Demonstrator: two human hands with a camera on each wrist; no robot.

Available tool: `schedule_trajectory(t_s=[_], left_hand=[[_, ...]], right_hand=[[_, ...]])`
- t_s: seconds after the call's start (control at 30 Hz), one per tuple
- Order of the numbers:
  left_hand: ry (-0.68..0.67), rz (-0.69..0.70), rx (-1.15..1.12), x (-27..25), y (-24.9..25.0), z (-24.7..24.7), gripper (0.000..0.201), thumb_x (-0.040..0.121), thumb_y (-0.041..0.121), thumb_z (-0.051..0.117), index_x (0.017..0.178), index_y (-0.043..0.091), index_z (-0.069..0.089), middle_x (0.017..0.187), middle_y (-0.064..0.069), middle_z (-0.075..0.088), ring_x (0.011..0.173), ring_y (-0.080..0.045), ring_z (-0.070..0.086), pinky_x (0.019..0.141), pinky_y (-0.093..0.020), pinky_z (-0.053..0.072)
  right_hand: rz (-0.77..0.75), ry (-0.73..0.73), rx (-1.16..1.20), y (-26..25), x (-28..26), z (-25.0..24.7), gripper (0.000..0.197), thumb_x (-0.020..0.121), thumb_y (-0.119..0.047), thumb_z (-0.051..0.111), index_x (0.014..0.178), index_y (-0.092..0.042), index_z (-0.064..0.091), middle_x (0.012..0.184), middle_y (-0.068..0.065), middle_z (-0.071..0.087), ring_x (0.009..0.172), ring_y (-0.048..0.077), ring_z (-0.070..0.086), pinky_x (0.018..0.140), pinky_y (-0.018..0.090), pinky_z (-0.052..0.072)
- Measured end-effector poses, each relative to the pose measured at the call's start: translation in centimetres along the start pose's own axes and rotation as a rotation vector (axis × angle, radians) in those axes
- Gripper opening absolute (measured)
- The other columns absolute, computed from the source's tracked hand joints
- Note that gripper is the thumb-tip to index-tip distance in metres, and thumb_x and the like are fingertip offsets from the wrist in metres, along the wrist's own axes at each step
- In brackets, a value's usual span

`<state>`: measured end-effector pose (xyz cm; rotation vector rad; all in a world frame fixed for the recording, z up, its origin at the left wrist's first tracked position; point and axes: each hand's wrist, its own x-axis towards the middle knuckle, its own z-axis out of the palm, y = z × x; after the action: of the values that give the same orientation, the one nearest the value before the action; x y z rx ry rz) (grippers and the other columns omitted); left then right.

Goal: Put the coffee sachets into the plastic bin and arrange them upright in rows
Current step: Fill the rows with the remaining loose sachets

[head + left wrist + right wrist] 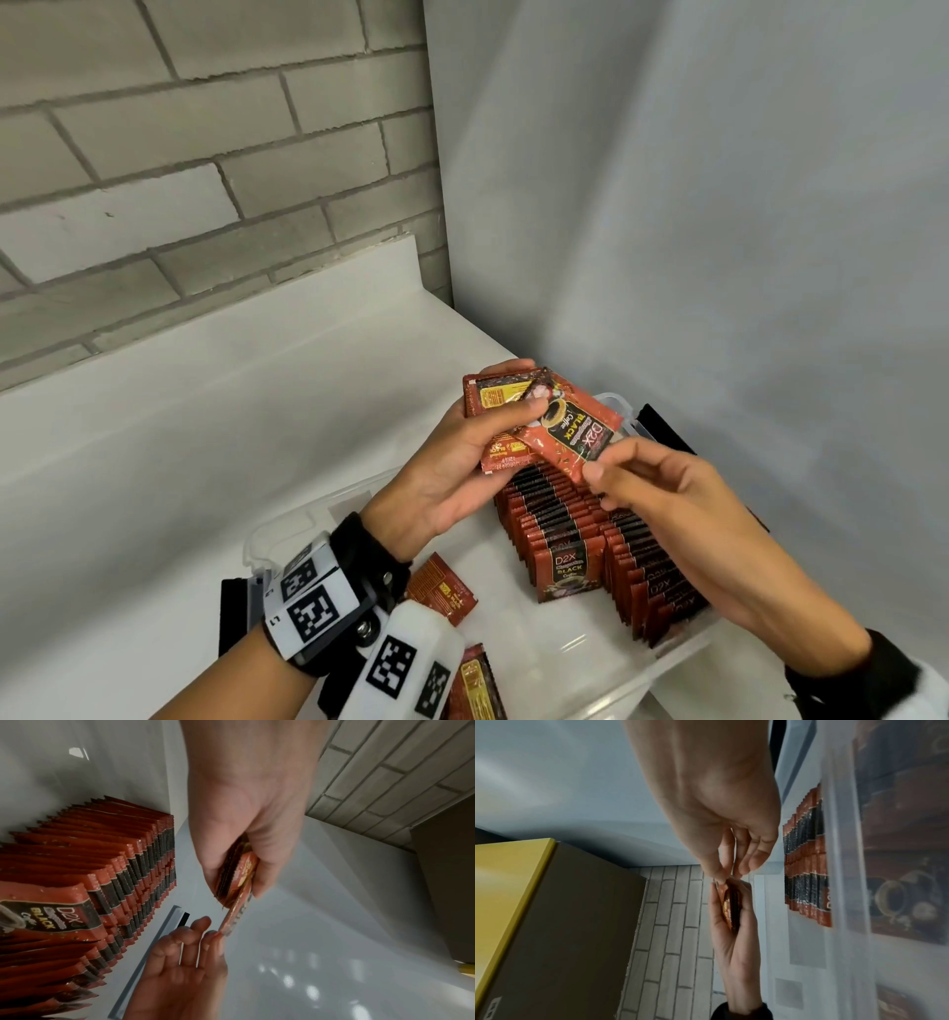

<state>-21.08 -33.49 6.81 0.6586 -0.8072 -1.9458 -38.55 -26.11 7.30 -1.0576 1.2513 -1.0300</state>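
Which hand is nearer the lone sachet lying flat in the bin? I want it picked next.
Left. The left hand is up over the flat sachet; the right hand is across the rows.

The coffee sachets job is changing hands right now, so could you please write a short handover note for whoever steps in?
Left hand: grips a small stack of sachets above the plastic bin.
Right hand: pinches the corner of the top sachet, which lies askew on that stack.
Done: two rows of upright sachets stand in the bin's right part.
Left: place the held sachets upright; then the loose sachets lying flat near the left wrist.
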Motion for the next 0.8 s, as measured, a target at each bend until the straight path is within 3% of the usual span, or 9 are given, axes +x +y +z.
schedule_trajectory(t_s=[0.13,0.23,0.3,0.43,0.53,0.6,0.73,0.8], left_hand=[[-0.007,-0.019,0.013,0.0,0.0,-0.3,0.037,0.077,-0.004,0.064,0.108,0.017,0.064,0.102,-0.016,0.071,0.09,-0.026,0.069,0.076,-0.032,0.058],[0.015,-0.01,0.019,-0.1,0.1,-0.2,0.038,0.075,-0.005,0.065,0.107,0.017,0.064,0.104,-0.017,0.07,0.093,-0.027,0.068,0.08,-0.033,0.056],[0.025,-0.002,0.023,-0.1,0.1,-0.2,0.038,0.071,-0.003,0.065,0.104,0.017,0.065,0.102,-0.015,0.071,0.092,-0.027,0.068,0.078,-0.032,0.057],[0.052,-0.041,0.023,-0.2,0.0,0.1,0.031,0.079,0.005,0.07,0.109,0.011,0.067,0.111,-0.021,0.068,0.098,-0.029,0.067,0.084,-0.034,0.055],[0.065,-0.049,-0.015,-0.3,0.3,0.4,0.025,0.08,0.014,0.069,0.104,0.009,0.066,0.1,-0.015,0.071,0.087,-0.022,0.07,0.074,-0.03,0.058],[0.074,-0.042,-0.056,-0.3,0.5,0.4,0.021,0.074,0.017,0.066,0.095,0.012,0.067,0.092,-0.012,0.071,0.082,-0.02,0.069,0.073,-0.03,0.057],[0.102,-0.057,-0.11,-0.4,0.4,0.4,0.027,0.072,0.011,0.063,0.098,0.008,0.06,0.085,-0.015,0.067,0.076,-0.023,0.066,0.073,-0.032,0.057],[0.09,-0.065,-0.14,-0.5,0.4,0.4,0.029,0.071,0.006,0.06,0.1,0.004,0.056,0.084,-0.017,0.066,0.075,-0.025,0.065,0.073,-0.034,0.058]], right_hand=[[-0.048,0.027,0.095,0.1,0.3,-0.1,0.008,0.074,-0.026,0.068,0.078,-0.02,0.068,0.08,0.006,0.07,0.074,0.014,0.063,0.075,0.026,0.051],[-0.048,0.02,0.181,0.2,0.5,0.3,0.023,0.079,-0.023,0.063,0.094,-0.007,0.058,0.09,0.017,0.072,0.077,0.023,0.067,0.072,0.025,0.057],[-0.049,0.005,0.233,0.1,0.5,0.6,0.033,0.074,-0.023,0.068,0.1,-0.005,0.057,0.092,0.02,0.072,0.079,0.025,0.069,0.071,0.025,0.057],[-0.092,0.033,0.294,0.0,0.7,0.3,0.029,0.064,-0.019,0.075,0.09,-0.011,0.066,0.084,0.017,0.072,0.075,0.021,0.07,0.069,0.021,0.056],[-0.127,0.043,0.304,-0.2,0.9,-0.8,0.038,0.053,-0.031,0.088,0.084,-0.017,0.073,0.08,0.011,0.07,0.071,0.016,0.067,0.068,0.019,0.055],[-0.138,0.029,0.24,-0.4,0.7,-1.6,0.048,0.048,-0.04,0.09,0.087,-0.017,0.073,0.079,0.008,0.069,0.068,0.013,0.064,0.067,0.018,0.054],[-0.09,-0.049,-0.101,-0.8,0.0,-2.6,0.013,0.071,-0.024,0.077,0.083,-0.019,0.073,0.081,0.004,0.072,0.073,0.014,0.066,0.066,0.014,0.051],[-0.122,-0.133,-0.351,-0.5,-0.3,-2.6,0.011,0.075,-0.023,0.071,0.086,-0.022,0.074,0.083,-0.001,0.073,0.078,0.014,0.067,0.07,0.017,0.051]])
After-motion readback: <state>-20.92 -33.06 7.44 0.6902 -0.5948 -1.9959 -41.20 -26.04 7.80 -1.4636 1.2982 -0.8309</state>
